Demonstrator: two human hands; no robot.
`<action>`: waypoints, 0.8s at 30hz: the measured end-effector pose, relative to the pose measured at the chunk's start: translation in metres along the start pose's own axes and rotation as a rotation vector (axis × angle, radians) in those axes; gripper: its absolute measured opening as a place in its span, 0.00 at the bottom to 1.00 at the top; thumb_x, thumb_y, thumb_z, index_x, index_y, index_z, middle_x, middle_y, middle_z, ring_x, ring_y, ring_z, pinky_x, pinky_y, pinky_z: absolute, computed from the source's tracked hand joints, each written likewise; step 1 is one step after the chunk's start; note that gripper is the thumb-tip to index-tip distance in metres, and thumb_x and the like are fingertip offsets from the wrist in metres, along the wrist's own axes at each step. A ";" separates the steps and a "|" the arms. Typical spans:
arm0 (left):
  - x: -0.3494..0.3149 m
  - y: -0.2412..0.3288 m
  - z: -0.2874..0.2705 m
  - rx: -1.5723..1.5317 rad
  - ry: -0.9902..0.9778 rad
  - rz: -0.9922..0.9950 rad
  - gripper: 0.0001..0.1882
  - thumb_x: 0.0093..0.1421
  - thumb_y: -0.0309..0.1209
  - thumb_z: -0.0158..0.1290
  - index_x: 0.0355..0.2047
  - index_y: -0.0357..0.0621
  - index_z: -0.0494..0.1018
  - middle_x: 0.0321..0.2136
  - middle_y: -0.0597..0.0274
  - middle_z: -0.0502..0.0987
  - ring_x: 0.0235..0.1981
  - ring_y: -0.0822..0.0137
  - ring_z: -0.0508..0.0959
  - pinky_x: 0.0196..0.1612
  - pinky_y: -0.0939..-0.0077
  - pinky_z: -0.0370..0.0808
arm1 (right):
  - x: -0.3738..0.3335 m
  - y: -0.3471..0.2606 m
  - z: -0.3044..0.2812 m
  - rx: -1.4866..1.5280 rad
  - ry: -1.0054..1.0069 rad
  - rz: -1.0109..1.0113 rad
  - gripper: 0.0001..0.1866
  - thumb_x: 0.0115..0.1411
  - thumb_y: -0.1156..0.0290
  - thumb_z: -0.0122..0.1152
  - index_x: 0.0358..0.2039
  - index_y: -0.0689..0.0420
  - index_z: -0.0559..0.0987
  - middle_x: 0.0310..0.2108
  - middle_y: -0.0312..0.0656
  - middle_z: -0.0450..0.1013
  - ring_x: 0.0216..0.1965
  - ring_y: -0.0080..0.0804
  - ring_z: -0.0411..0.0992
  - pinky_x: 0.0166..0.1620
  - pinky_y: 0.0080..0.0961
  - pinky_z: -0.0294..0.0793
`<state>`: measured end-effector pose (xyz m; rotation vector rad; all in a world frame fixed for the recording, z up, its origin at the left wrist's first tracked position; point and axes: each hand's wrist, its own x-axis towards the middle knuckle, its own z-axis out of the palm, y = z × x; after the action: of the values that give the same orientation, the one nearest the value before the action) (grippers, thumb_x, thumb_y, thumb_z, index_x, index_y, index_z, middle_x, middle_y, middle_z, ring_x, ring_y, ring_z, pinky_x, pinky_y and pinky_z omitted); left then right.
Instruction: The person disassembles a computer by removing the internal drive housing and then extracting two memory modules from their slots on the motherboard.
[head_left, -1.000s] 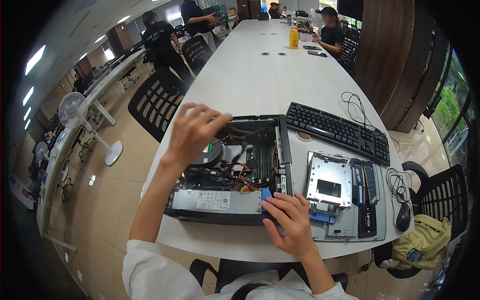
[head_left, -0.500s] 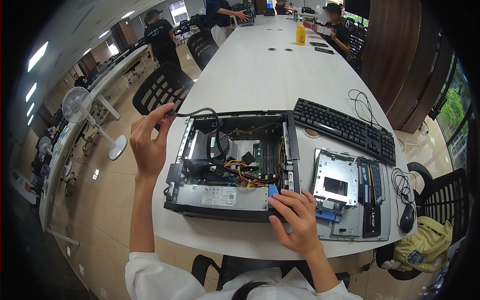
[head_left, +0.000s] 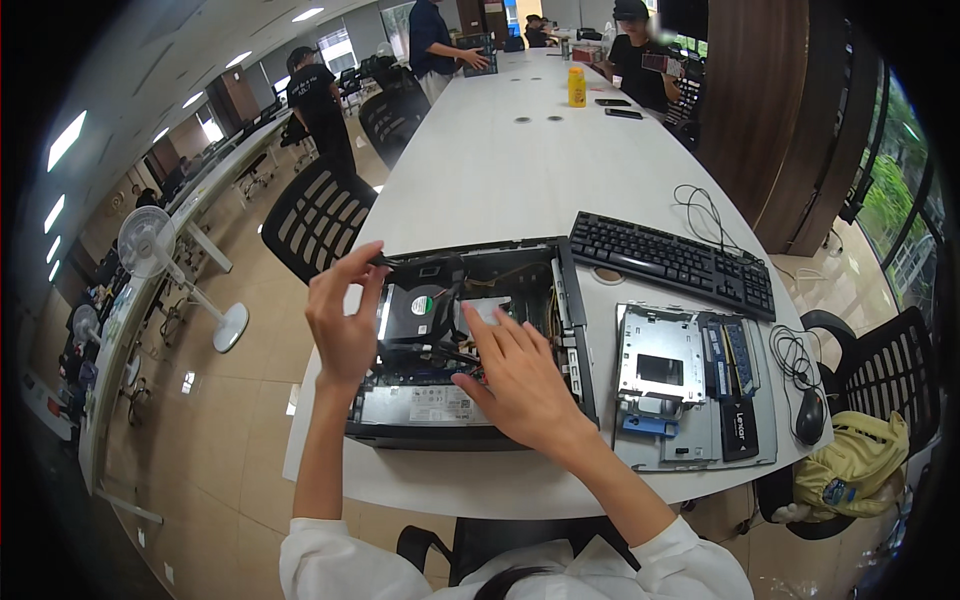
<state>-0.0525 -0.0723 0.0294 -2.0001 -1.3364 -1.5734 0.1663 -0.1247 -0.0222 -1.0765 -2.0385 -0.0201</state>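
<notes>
A fan point(head_left: 150, 245) stands on bare floor left of the long white table point(head_left: 520, 160), and a black chair point(head_left: 315, 215) sits by the table's left edge. The open computer case point(head_left: 470, 345) lies near the front edge. The left hand point(head_left: 345, 315) is raised at the case's left wall, thumb and forefinger pinched narrow on a thin black cable point(head_left: 385, 262). The right hand point(head_left: 515, 375) lies flat over the case's middle, fingers point(head_left: 490, 325) spread and holding nothing. Rightward lie a drive tray point(head_left: 665, 380), keyboard point(head_left: 672, 262) and mouse point(head_left: 810, 415), close to the right edge.
</notes>
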 end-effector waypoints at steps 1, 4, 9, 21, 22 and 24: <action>-0.002 -0.001 0.003 -0.011 -0.006 0.038 0.15 0.61 0.23 0.61 0.48 0.47 0.81 0.35 0.62 0.85 0.31 0.67 0.81 0.47 0.70 0.71 | 0.001 0.002 0.003 0.049 -0.083 0.031 0.32 0.60 0.70 0.67 0.63 0.63 0.68 0.51 0.44 0.76 0.55 0.46 0.71 0.62 0.43 0.65; -0.003 0.004 0.006 0.050 -0.118 -0.018 0.14 0.63 0.24 0.60 0.50 0.45 0.79 0.36 0.57 0.84 0.36 0.67 0.83 0.43 0.72 0.76 | -0.001 0.004 -0.001 0.109 -0.043 0.014 0.23 0.56 0.73 0.68 0.53 0.60 0.77 0.41 0.41 0.76 0.48 0.43 0.73 0.56 0.41 0.69; -0.004 0.004 0.009 -0.218 -0.458 -0.247 0.20 0.63 0.25 0.59 0.56 0.41 0.74 0.40 0.53 0.82 0.38 0.64 0.81 0.47 0.66 0.76 | -0.013 0.011 -0.027 0.222 0.148 0.038 0.08 0.52 0.80 0.66 0.33 0.58 0.80 0.32 0.38 0.76 0.33 0.40 0.75 0.38 0.37 0.73; -0.027 0.030 0.018 -0.175 -1.072 -0.074 0.48 0.56 0.51 0.67 0.71 0.50 0.59 0.57 0.46 0.73 0.49 0.49 0.78 0.54 0.58 0.74 | -0.029 0.012 -0.028 0.222 0.158 -0.092 0.14 0.46 0.80 0.68 0.36 0.57 0.81 0.28 0.38 0.75 0.23 0.35 0.73 0.27 0.30 0.72; -0.028 0.029 0.019 -0.171 -1.069 -0.073 0.48 0.56 0.51 0.67 0.71 0.50 0.59 0.57 0.46 0.73 0.49 0.49 0.78 0.54 0.58 0.74 | -0.030 0.012 -0.028 0.215 0.139 -0.118 0.15 0.46 0.80 0.68 0.37 0.57 0.82 0.28 0.37 0.75 0.23 0.34 0.73 0.27 0.29 0.72; -0.030 0.029 0.020 -0.358 -1.143 -0.235 0.49 0.56 0.51 0.67 0.72 0.50 0.56 0.58 0.44 0.73 0.49 0.47 0.79 0.51 0.59 0.77 | -0.030 0.012 -0.029 0.227 0.131 -0.118 0.15 0.46 0.79 0.69 0.37 0.57 0.82 0.29 0.37 0.75 0.23 0.34 0.72 0.28 0.29 0.71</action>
<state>-0.0171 -0.0884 0.0047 -3.2965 -1.7276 -0.6624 0.2028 -0.1478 -0.0272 -0.7938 -1.9311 0.0773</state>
